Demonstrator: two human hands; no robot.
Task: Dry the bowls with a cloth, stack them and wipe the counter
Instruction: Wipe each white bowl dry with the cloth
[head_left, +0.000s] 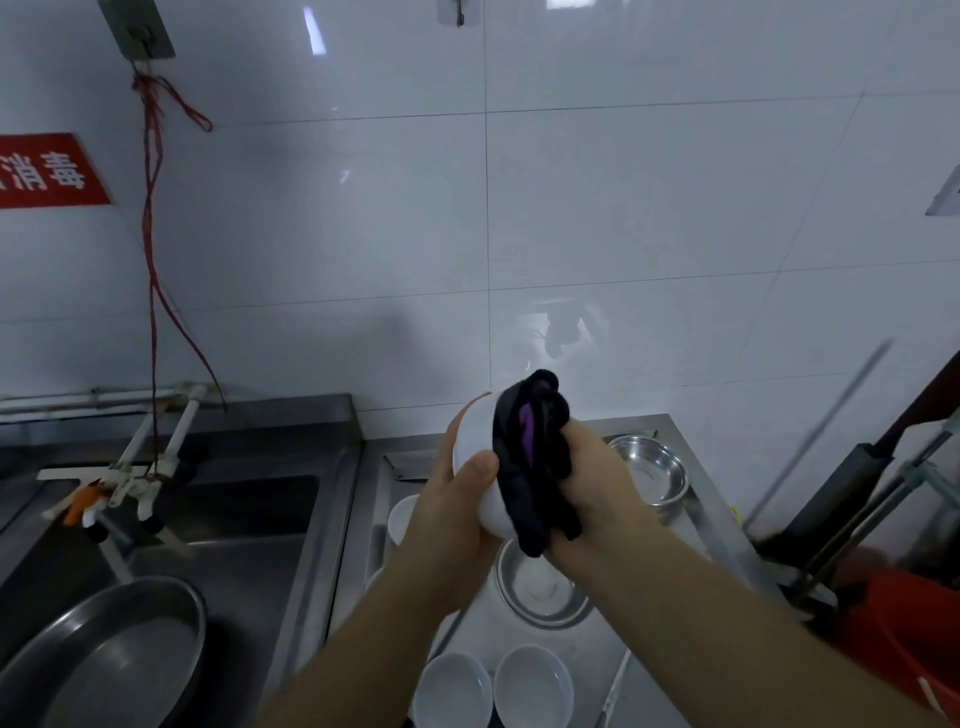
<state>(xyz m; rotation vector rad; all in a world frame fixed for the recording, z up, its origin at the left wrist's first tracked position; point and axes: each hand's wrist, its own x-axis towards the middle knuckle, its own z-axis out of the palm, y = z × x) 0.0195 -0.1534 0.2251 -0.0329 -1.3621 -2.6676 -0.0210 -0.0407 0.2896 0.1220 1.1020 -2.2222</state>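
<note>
White bowl (475, 457) gripped in my left hand (447, 519); right hand (597, 493) clamps dark cloth (530, 457); should rotate bowl, rub rim round.

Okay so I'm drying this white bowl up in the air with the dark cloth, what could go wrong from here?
1. The white bowl is held up off the counter by the left hand alone while the right hand works the dark cloth; a slip could drop it.
2. A steel bowl and two white bowls sit right below, so a fall might chip them.
</note>
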